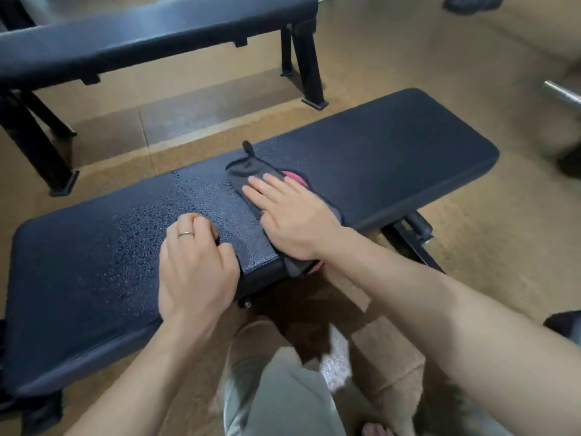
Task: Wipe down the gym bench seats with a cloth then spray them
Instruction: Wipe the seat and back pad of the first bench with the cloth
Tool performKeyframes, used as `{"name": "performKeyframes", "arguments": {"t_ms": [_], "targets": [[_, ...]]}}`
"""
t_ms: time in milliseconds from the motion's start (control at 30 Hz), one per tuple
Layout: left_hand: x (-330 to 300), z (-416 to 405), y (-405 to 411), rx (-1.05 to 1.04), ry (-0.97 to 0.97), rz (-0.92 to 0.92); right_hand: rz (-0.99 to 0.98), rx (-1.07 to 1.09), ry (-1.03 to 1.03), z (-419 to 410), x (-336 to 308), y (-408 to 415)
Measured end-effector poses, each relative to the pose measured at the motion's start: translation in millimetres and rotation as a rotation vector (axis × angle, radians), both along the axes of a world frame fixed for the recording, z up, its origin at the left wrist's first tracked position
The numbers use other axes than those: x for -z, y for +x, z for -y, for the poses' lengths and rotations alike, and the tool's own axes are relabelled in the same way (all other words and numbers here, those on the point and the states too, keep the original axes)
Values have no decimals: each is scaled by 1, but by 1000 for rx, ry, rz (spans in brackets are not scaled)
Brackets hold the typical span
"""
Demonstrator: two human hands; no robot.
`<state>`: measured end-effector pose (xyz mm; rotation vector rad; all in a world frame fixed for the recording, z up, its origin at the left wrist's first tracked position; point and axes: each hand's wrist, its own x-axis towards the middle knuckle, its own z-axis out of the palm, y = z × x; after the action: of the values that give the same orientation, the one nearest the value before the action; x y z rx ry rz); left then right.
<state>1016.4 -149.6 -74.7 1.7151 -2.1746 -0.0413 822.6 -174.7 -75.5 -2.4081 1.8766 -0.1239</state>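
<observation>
A long dark padded bench seat [393, 146] runs across the middle of the view, and its left half is beaded with droplets. A dark grey cloth [245, 171] with pink patches lies across the seat near its middle. My right hand [289, 215] presses flat on the cloth with straight fingers. My left hand [195, 262] rests on the wet pad just left of the cloth, fingers curled under, thumb at the seat's near edge. Whether it holds anything is hidden.
A second dark bench [151, 36] stands parallel behind, its black legs on the tan floor. A metal bar end [559, 94] pokes in at the right edge. My legs and a bare foot [377, 431] show below the near bench.
</observation>
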Motion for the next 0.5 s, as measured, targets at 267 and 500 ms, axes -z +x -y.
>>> {"name": "performKeyframes", "arguments": {"t_ms": [267, 500], "targets": [[-2, 3, -7, -59, 18, 53, -53, 302, -24, 1, 2, -55], [-3, -1, -7, -96, 57, -70, 60, -200, 22, 21, 4, 47]]}}
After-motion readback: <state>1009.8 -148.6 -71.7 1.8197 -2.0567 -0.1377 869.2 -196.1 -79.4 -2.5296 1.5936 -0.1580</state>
